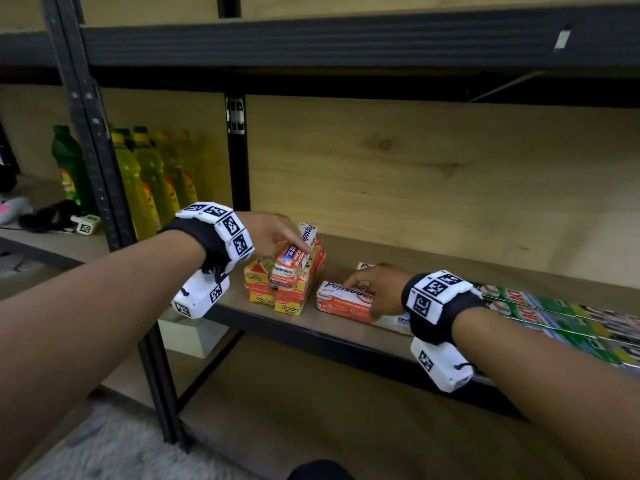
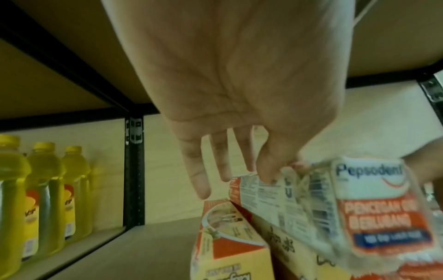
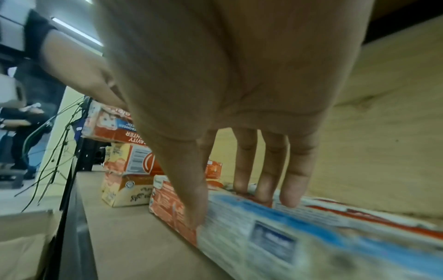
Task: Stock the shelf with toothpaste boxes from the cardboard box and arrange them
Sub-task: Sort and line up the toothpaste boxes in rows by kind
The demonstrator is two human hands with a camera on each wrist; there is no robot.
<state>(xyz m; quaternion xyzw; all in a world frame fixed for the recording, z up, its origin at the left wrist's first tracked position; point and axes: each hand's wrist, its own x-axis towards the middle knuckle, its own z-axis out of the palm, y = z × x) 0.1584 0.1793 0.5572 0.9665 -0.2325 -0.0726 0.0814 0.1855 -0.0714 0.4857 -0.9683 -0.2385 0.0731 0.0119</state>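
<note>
A stack of yellow-orange toothpaste boxes (image 1: 287, 299) stands on the wooden shelf (image 1: 304, 329), left of centre. My left hand (image 1: 294, 249) is on top of it. Index finger and thumb pinch a red-and-white Pepsodent box (image 2: 374, 212), which lies tilted on the stack (image 2: 227, 255); the other fingers hang straight. To the right, more Pepsodent boxes (image 1: 343, 299) lie flat. My right hand (image 1: 363, 296) arches over them and grips a white-blue box (image 3: 275, 233), thumb on its near edge, fingers (image 3: 292, 199) on its far edge. The cardboard box is hidden, unless a brown flap (image 3: 24, 242) belongs to it.
Green toothpaste boxes (image 1: 540, 313) lie in rows at the shelf's right end. Yellow bottles (image 1: 152, 181) fill the neighbouring bay behind a black upright post (image 1: 239, 161). The upper shelf's beam (image 1: 346, 39) hangs overhead. Bare shelf board lies behind the boxes.
</note>
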